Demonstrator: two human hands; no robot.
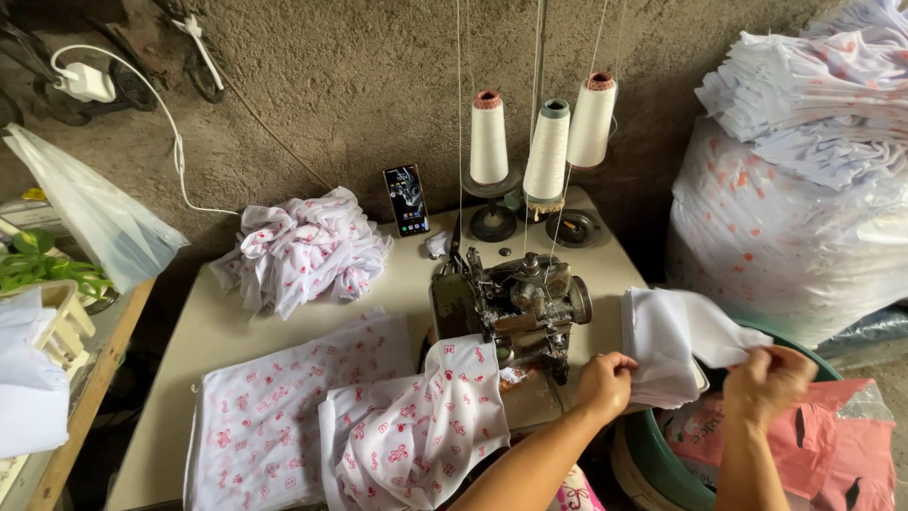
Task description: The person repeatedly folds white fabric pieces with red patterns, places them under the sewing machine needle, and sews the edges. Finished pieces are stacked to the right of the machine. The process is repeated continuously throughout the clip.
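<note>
My left hand (605, 380) rests on a stack of plain white fabric pieces (662, 345) at the right edge of the sewing table (218, 326). My right hand (768, 377) pinches the top white piece and lifts its right corner off the stack. Just left of my left hand stands a dark metal overlock sewing machine (515, 303). A white cloth with red print (430, 426) hangs from the machine's front toward me. More printed pieces (274, 407) lie flat on the table's left side.
Three thread cones (544, 142) stand behind the machine, a phone (407, 201) leans on the wall, and a crumpled printed pile (303, 248) lies at the back. A big fabric-filled bag (785, 237) and a green tub (662, 454) sit at right; a wooden bench (85, 397) at left.
</note>
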